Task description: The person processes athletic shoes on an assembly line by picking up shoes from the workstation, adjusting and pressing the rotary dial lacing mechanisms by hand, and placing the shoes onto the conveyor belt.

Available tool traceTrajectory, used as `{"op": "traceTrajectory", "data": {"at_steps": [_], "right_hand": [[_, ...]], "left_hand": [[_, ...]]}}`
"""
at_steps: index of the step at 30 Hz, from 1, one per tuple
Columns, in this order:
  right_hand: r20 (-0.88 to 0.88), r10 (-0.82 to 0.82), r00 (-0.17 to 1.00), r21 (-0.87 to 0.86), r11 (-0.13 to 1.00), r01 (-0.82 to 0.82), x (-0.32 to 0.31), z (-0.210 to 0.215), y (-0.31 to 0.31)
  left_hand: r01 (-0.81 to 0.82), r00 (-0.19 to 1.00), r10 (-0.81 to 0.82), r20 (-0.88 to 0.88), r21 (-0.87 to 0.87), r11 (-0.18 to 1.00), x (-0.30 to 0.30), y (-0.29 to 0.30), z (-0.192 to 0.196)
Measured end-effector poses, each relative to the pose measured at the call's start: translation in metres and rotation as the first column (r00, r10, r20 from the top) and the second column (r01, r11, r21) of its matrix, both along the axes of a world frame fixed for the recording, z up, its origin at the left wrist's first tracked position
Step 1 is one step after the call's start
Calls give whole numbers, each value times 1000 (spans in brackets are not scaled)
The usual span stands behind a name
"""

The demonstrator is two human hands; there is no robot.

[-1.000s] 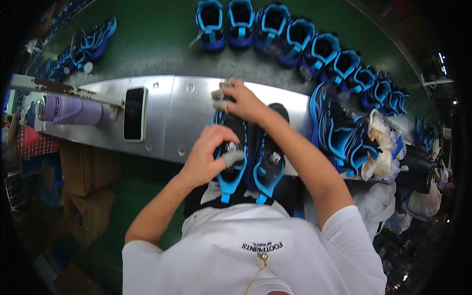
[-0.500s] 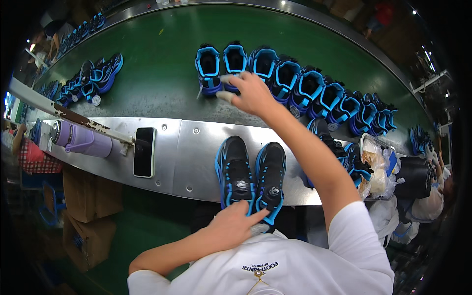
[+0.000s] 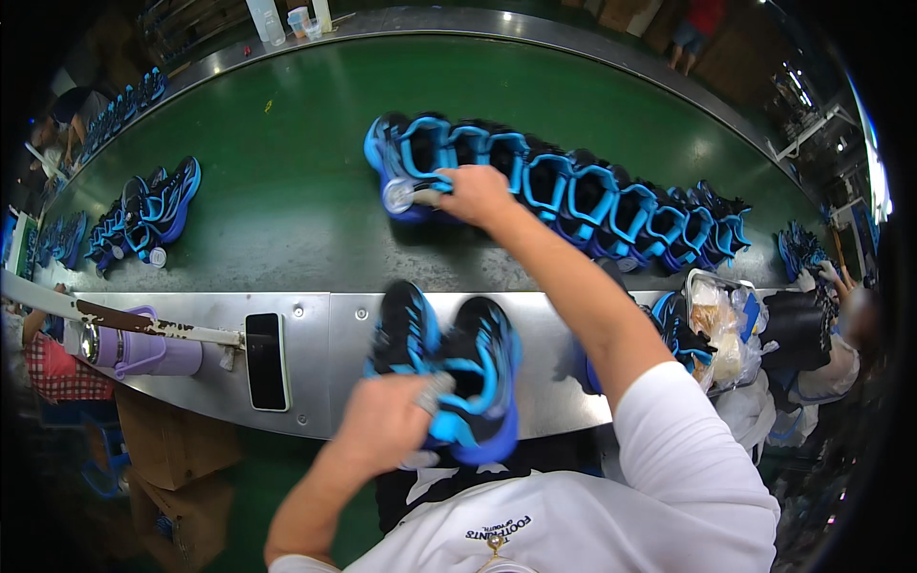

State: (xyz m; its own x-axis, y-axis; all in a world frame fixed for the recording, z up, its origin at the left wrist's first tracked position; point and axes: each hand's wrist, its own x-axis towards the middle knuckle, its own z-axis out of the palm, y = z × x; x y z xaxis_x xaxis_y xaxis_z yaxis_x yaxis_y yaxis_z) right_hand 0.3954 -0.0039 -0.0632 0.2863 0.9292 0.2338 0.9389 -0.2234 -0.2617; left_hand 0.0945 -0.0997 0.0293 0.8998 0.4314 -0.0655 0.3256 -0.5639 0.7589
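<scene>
A pair of black sneakers (image 3: 478, 349) with blue trim stands in front of me by the metal ledge, slightly smeared by motion. My left hand (image 3: 387, 420) is closed around the heel end of the pair, with a ribbed grey-white covering on a finger. Farther out, my right hand (image 3: 475, 194) grips the heel collar of the leftmost sneaker (image 3: 382, 158) in a long row. That sneaker leans over, and a round pale disc (image 3: 397, 196) shows at its heel. Right of it, the other sneakers (image 3: 587, 196) stand side by side with their openings toward me.
A phone (image 3: 266, 361) and a lilac bottle (image 3: 167, 351) lie on the metal ledge (image 3: 349, 368) to the left, near a chipped white bar (image 3: 143, 325). More sneakers (image 3: 162, 205) cluster at the left of the green belt (image 3: 277, 143). A tray of bagged items (image 3: 731, 334) sits right.
My left hand has taken hold of the near pair, which has turned and shifted left. My right hand has closed on the row's end sneaker and tilted it.
</scene>
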Motion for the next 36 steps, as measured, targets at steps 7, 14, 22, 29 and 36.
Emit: {"op": "traceTrajectory", "data": {"at_steps": [7,14,22,29,36], "right_hand": [[165,-62,984,-59,996,72,117,-7,-70],[164,-52,985,-45,997,60,141,-5,-96],[-314,6,949,-293,950,-103,16,77,-109],[-333,465,820,-162,829,-536,-124,61,-235],[-627,434,647,117,874,-472,-144,88,-284]], "left_hand": [[-300,951,235,204,405,864,23,180,-8],[-296,858,486,-166,614,732,19,315,-79],[-374,880,372,296,-53,926,58,101,-66],[-493,805,513,297,-144,858,10,-30,-77],[-355,924,311,224,195,914,-11,-45,-48]]}}
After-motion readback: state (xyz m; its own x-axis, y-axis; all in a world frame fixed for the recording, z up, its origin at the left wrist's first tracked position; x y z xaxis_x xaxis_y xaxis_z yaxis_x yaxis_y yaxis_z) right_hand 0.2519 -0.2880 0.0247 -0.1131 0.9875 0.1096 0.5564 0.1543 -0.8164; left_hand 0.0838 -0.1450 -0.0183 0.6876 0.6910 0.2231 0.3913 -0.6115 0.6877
